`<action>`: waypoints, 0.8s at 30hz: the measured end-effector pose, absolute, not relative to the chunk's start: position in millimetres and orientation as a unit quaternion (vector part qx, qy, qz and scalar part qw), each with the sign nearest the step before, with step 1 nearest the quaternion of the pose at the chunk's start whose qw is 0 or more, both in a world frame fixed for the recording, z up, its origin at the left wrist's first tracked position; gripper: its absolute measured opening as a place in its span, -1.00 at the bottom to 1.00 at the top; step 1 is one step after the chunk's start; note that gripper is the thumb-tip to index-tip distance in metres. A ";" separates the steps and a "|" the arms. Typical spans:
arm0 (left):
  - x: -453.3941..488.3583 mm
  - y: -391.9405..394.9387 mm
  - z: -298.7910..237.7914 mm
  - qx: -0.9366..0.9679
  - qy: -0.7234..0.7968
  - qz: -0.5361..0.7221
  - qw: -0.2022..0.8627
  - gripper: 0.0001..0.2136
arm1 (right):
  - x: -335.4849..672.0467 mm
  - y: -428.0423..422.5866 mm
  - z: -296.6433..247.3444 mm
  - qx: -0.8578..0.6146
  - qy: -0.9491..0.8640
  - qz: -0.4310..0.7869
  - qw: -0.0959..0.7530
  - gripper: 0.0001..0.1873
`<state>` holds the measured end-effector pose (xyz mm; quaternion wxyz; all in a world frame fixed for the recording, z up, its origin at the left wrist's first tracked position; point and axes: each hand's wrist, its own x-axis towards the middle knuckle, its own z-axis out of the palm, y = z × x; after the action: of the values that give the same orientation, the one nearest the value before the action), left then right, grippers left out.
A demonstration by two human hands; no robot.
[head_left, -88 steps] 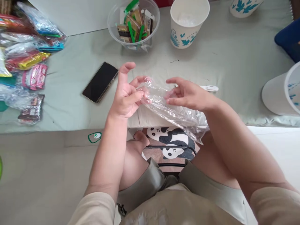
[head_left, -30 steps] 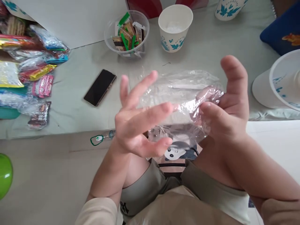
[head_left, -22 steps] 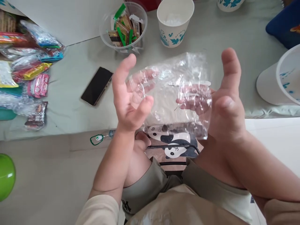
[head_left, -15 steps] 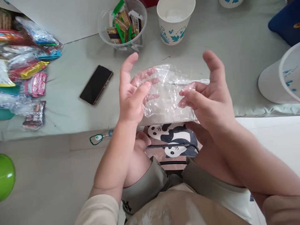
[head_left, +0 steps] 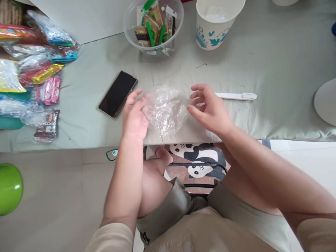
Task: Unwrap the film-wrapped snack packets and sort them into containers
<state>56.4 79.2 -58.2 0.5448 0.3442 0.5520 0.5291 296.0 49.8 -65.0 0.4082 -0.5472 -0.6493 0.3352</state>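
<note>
A crumpled clear plastic bag (head_left: 166, 110) is spread between my hands, above the front of the cloth-covered table. My left hand (head_left: 134, 113) grips its left edge with bent fingers, one of them partly seen through the film. To the right, my right hand (head_left: 207, 108) is open, fingers spread and slightly curved, with a small gap between its fingertips and the plastic. Just beyond that hand lies a white plastic utensil or cutter (head_left: 236, 96), its left end hidden by the hand.
A black phone (head_left: 118, 93) lies left of my left hand. Behind stand a clear tub (head_left: 128, 36) of small wrapped packets and a patterned paper cup (head_left: 214, 35). Packaged snacks (head_left: 43, 73) are piled at the left. A white container (head_left: 327, 101) stands at the right edge.
My right hand has let go of the plastic and opened. The plastic has shifted left with my left hand, uncovering more of the white utensil. The view has moved slightly.
</note>
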 end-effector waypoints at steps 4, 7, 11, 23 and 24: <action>49.0 69.0 -56.8 0.397 0.556 0.499 0.534 -0.51 | 285.0 58.2 -64.1 -0.502 -0.741 0.222 0.386 -0.34; 44.8 65.4 -58.5 0.455 0.541 0.470 0.529 -0.44 | 281.9 70.2 -59.3 -0.489 -0.758 0.185 0.390 -0.22; 39.4 69.9 -68.0 0.521 0.520 0.442 0.512 -0.40 | 278.9 85.9 -56.0 -0.460 -0.788 0.165 0.375 -0.45; 78.8 8.2 -43.2 0.765 0.422 0.484 0.044 -0.92 | 282.6 76.6 -69.8 -0.535 -0.674 0.209 0.464 -0.95; 88.0 1.8 -42.9 0.798 0.402 0.446 0.048 -0.92 | 283.4 76.8 -69.6 -0.533 -0.677 0.206 0.464 -0.94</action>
<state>88.0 1.8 -42.9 0.0478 0.7981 0.4019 0.4464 283.4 76.8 -69.6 0.4637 -0.5328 -0.6773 0.2058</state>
